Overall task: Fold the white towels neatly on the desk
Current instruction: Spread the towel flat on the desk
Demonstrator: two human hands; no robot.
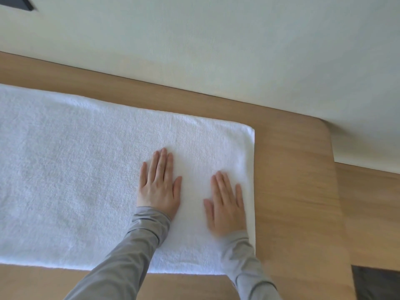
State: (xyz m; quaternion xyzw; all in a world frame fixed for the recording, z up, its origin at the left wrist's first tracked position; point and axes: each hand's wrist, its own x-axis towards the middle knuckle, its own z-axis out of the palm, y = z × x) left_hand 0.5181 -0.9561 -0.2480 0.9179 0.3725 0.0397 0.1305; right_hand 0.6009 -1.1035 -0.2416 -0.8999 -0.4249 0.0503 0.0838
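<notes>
A white towel [75, 169] lies flat on the wooden desk [292, 191], folded into a long band that runs off the left edge of the view. Its right end stops short of the desk's right edge. My left hand [160, 187] rests palm down on the towel with straight fingers, close to the right end. My right hand [226, 204] lies flat beside it, nearer the towel's right edge, slightly blurred. Both arms wear grey sleeves.
A pale wall [216, 50] stands along the desk's far edge. The desk's rounded right corner [324, 124] drops to wooden floor [372, 213]. A dark object [376, 282] sits at the lower right, and another dark shape [21, 2] at the top left.
</notes>
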